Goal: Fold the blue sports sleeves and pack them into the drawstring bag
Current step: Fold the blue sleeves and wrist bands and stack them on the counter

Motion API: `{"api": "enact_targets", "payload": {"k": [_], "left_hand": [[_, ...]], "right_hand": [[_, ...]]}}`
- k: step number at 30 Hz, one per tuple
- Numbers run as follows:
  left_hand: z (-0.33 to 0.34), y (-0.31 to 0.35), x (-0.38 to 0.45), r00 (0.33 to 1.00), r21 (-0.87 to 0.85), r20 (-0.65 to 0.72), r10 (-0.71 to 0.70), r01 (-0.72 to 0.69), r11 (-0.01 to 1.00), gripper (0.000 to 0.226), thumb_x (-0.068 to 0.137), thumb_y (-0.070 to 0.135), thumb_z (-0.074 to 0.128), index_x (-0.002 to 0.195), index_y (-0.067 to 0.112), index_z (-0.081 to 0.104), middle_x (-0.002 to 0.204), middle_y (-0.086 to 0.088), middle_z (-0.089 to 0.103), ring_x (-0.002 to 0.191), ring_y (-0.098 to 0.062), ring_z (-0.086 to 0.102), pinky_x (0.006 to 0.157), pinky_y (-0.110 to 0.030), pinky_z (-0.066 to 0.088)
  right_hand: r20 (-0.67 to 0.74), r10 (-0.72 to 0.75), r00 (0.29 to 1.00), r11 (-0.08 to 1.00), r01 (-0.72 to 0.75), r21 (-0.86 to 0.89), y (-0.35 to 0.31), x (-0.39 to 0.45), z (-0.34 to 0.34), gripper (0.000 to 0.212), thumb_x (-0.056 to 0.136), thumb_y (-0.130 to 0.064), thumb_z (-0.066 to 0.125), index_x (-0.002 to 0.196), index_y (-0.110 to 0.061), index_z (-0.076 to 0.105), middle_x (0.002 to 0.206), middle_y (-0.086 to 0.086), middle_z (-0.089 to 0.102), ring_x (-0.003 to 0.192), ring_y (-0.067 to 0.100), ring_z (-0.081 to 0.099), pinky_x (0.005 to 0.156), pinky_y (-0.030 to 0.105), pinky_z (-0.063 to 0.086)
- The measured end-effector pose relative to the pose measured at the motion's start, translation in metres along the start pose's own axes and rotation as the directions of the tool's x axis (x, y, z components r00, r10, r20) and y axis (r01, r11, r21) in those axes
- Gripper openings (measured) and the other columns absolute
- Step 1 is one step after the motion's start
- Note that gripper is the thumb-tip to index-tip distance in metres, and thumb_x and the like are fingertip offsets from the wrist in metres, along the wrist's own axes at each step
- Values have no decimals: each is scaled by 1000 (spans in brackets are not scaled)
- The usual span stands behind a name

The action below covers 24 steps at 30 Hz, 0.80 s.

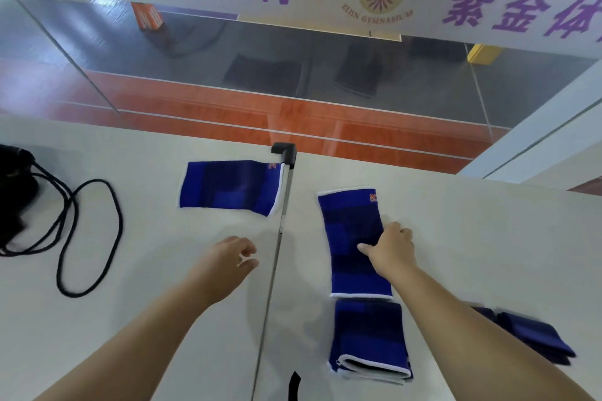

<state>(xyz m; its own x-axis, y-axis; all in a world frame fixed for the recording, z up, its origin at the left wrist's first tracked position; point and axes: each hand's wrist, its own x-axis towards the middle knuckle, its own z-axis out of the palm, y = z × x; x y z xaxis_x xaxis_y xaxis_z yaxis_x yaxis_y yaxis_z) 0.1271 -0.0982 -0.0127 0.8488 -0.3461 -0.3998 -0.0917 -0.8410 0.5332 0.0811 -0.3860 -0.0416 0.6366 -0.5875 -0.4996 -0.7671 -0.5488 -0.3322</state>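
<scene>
Folded sleeve (369, 340): lying nearest me on the white table (472, 238), doubled over, its white-edged layers facing me. Second blue item (537, 337): lying at the far right by my right forearm, blurred, so I cannot tell how it is folded.

Flat sleeve (355, 242): lying lengthwise just beyond the folded one, orange mark at its far corner. My right hand (389, 249) is pressing down on its right edge, thumb spread across the cloth, fingers curled at the edge; I am not lifting it.

Left hand (233, 259): hovering loosely curled and empty above the table, left of the metal seam (277, 257).

Third sleeve (229, 187): lying flat crosswise, well ahead of my left hand, touching the seam.

Drawstring bag (14, 185): sitting at the far left edge, black, its cord (84, 238) looping across the table toward me.
</scene>
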Motion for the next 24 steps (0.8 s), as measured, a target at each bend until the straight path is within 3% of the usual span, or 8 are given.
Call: {"api": "enact_targets", "payload": {"k": [6, 9, 12, 15, 18, 21, 24], "left_hand": [[-39, -40, 43, 994, 175, -88, 63, -47, 983, 38, 90, 24, 59, 126, 13, 55, 135, -2, 49, 127, -26, 37, 107, -33, 31], [-53, -52, 63, 999, 314, 3, 43, -42, 948, 54, 95, 31, 51, 144, 18, 34, 157, 0, 21, 145, -27, 10, 117, -37, 19], [-63, -65, 76, 990, 402, 139, -26, -32, 915, 60, 98, 36, 42, 151, 24, 16, 161, 1, -3, 148, -29, -7, 120, -42, 11], [-69, -75, 77, 981, 462, 189, -41, -52, 885, 59, 99, 40, 36, 151, 29, 11, 161, -1, -2, 148, -32, 4, 119, -41, 16], [-70, -68, 72, 992, 545, 128, 16, -84, 834, 52, 100, 41, 30, 149, 25, 24, 154, -8, 25, 131, -28, 39, 107, -33, 32], [-69, -62, 64, 985, 410, 170, 37, -105, 906, 38, 98, 38, 37, 130, 24, 51, 130, -6, 50, 109, -26, 56, 83, -32, 42], [-58, -66, 49, 968, 304, 242, 69, -143, 942, 30, 98, 35, 41, 115, 20, 61, 115, -1, 60, 102, -21, 57, 81, -28, 41]], "right_hand": [[-14, -46, 999, 990, 47, 130, -40, -4, 25, 48, 82, -17, 71, 119, -5, 43, 120, 14, 54, 102, 30, 57, 85, 41, 52], [-15, -90, 996, 989, 91, 114, -58, -6, 39, 36, 87, -17, 65, 118, -7, 48, 116, 12, 57, 97, 25, 56, 79, 34, 49], [-1, -105, 995, 982, 103, 156, -69, -12, 50, 31, 89, -19, 61, 117, -11, 50, 114, 9, 58, 98, 24, 57, 82, 38, 53], [-22, -122, 992, 973, 124, 197, -75, -20, 57, 29, 90, -17, 58, 118, -12, 51, 115, 8, 59, 101, 24, 57, 86, 39, 52], [-35, -116, 993, 972, 121, 200, -73, -29, 59, 28, 92, -17, 56, 119, -12, 51, 115, 8, 58, 104, 24, 56, 88, 39, 50], [-31, -113, 993, 969, 117, 219, -68, -36, 61, 24, 92, -16, 56, 115, -11, 52, 115, 9, 59, 104, 26, 55, 87, 38, 48], [7, -124, 992, 968, 119, 222, -60, -43, 63, 27, 92, -18, 57, 117, -11, 51, 118, 9, 60, 107, 27, 56, 88, 37, 47]]}}
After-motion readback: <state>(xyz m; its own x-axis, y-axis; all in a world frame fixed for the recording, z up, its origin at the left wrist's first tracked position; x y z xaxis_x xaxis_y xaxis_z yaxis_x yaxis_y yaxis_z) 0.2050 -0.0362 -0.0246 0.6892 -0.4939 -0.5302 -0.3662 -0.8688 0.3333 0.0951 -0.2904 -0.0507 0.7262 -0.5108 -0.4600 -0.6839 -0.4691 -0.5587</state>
